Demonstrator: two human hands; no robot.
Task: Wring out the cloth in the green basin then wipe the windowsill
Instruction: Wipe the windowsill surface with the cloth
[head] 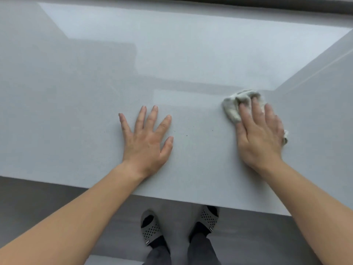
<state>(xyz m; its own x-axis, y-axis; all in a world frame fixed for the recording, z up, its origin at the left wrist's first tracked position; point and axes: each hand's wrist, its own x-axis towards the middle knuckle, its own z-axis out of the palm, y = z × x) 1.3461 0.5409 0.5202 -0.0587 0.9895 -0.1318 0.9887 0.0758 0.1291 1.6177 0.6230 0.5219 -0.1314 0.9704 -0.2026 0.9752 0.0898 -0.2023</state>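
A wide pale grey windowsill [76, 111] fills most of the view. A crumpled off-white cloth [234, 106] lies on it at the right, close to the side wall. My right hand [258, 134] presses flat on the cloth with straight fingers; a bit of cloth shows past its outer edge. My left hand [147, 138] rests flat on the bare sill, fingers spread, about a hand's width left of the cloth. The green basin is out of view.
The sill's front edge [172, 200] runs below my wrists. A glossy side wall [315, 102] rises at the right. A dark window frame [248, 3] runs along the top. My feet in grey slippers [150, 229] stand on the grey floor below.
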